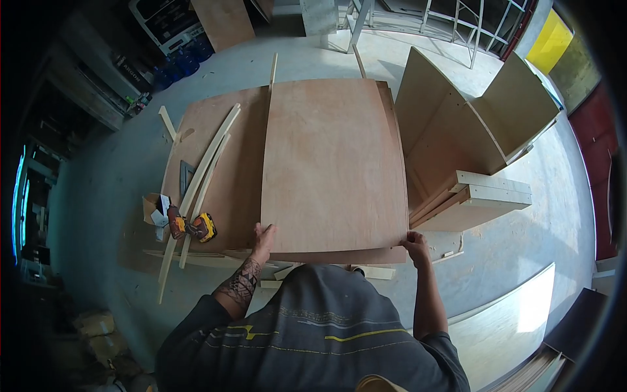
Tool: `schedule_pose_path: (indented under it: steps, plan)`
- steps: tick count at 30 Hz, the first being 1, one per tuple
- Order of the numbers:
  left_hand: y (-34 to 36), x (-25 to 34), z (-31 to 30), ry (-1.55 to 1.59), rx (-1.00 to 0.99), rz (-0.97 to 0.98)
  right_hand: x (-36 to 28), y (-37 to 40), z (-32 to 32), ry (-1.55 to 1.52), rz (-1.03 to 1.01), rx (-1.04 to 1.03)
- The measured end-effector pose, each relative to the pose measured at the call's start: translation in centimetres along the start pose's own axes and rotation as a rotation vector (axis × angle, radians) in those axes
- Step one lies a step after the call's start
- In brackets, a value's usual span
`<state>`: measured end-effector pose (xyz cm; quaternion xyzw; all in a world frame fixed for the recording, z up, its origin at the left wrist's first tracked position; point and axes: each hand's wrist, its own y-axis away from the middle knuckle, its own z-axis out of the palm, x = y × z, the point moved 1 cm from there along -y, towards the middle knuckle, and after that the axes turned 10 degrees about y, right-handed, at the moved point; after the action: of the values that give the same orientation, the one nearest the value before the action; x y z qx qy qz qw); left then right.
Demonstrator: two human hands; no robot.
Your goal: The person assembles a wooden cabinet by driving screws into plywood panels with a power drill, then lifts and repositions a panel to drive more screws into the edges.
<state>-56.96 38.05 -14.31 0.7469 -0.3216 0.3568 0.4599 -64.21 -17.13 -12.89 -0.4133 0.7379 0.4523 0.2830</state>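
A large plywood panel (333,163) lies flat on top of a wider sheet (245,170). My left hand (264,240) grips the panel's near left corner, thumb on its edge and some fingers out of sight. At the near right corner, my right hand (415,247) pinches the same panel. To the left, a yellow and black cordless drill (201,227) rests by long thin wooden strips (210,154) on the lower sheet. A dark metal square (186,176) lies partly beneath the strips, and an open small box (157,210) is left of the drill.
An open wooden cabinet frame (450,121) and stacked box-like pieces (483,199) stand to the right. A pale sheet (503,326) lies at the lower right. Metal ladders (358,23) and blue water bottles (185,62) are at the back.
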Motion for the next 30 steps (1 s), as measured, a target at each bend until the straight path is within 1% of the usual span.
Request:
schedule_pose_path:
  steps: [2,3,5,6,8,9,11,12,13,14,15,16,18,19,21,22,24,26,28,30]
  plan:
    - [0.8,0.1,0.6,0.011,0.150,0.025,0.6,-0.3,0.1,0.022,-0.006,-0.003]
    - [1.6,1.1,0.6,0.022,0.160,0.027,0.7,-0.4,0.2,0.004,-0.015,-0.005]
    - [2.8,2.1,0.3,-0.029,0.117,-0.037,0.4,-0.8,0.2,-0.018,-0.043,-0.021]
    - [2.5,1.5,0.4,-0.013,0.128,-0.038,0.0,-1.1,0.2,-0.007,-0.057,-0.029]
    - [1.6,0.0,1.0,-0.081,0.294,0.025,-0.8,-1.2,0.2,-0.059,-0.006,-0.082]
    - [0.3,-1.5,1.3,-0.070,0.300,0.020,-1.1,-1.2,0.1,-0.019,-0.008,-0.110]
    - [-1.7,-4.3,1.4,-0.113,0.350,0.078,-1.7,-0.9,0.3,-0.020,0.013,-0.102]
    - [-0.8,-3.4,1.1,-0.108,0.342,0.072,-1.6,-0.7,0.3,-0.032,0.036,-0.088]
    - [0.0,-2.5,0.8,-0.126,0.294,0.045,-1.6,-0.7,0.1,-0.027,0.044,-0.075]
    - [0.0,-2.8,0.7,-0.148,0.241,0.021,-1.5,-0.8,0.1,0.026,0.039,-0.092]
    - [-0.3,-3.5,0.9,-0.052,0.292,0.076,-1.3,-0.8,0.1,0.073,0.033,-0.109]
    - [-0.4,-3.9,1.0,-0.058,0.275,0.082,-1.1,-0.6,0.2,0.067,0.042,-0.094]
    - [0.7,-3.0,0.7,-0.207,0.305,0.047,-1.5,0.3,0.5,0.063,0.108,-0.075]
    - [0.6,-2.9,0.6,-0.212,0.293,0.050,-1.7,0.5,0.6,0.059,0.117,-0.066]
    - [-0.1,-3.2,0.1,0.027,0.167,-0.009,-2.1,0.7,0.8,0.104,0.060,-0.028]
    - [-0.5,-3.1,-0.1,0.023,0.161,-0.003,-2.4,0.8,1.0,0.098,0.062,-0.022]
    - [-0.1,-2.0,-0.7,-0.138,0.157,-0.030,-2.5,1.4,1.2,0.059,0.049,0.006]
    - [0.0,-1.7,-0.7,-0.146,0.171,-0.008,-2.3,1.2,1.3,0.052,0.042,0.012]
    - [-1.7,-3.8,-0.5,-0.164,0.179,0.011,-2.0,1.2,1.2,0.041,0.045,0.016]
    - [-4.4,-8.1,0.0,0.097,0.218,0.034,-2.3,1.3,0.5,-0.054,-0.010,-0.005]
